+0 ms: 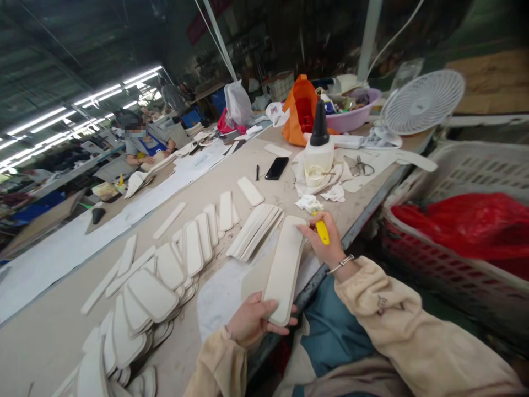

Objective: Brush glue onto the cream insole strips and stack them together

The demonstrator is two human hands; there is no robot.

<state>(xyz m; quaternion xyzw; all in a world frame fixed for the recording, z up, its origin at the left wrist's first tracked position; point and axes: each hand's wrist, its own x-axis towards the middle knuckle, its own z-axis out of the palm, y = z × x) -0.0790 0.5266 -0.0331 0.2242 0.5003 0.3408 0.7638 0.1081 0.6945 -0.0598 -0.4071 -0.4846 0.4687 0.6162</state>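
Note:
A long cream panel with rounded corners (284,270) slants up from my left hand (254,320), whose thumb lies on top and fingers underneath its near end. My right hand (326,240) is closed around a yellow-handled tool (322,230); the tool's far end is too small to identify. Fingertips of that hand also touch the panel's far corner. To the left lies a close stack of similar strips (256,231). Beyond my right hand sit crumpled white tissues (309,202) and a white bottle with a black nozzle (319,154).
Overlapping cream pieces (152,292) spread over the table's left side. A phone (276,169), scissors (361,167), an orange bag (298,110), a purple basin (355,117) and a white fan (424,102) stand farther back. A crate (446,248) borders the table's right edge. Another person (149,143) sits far left.

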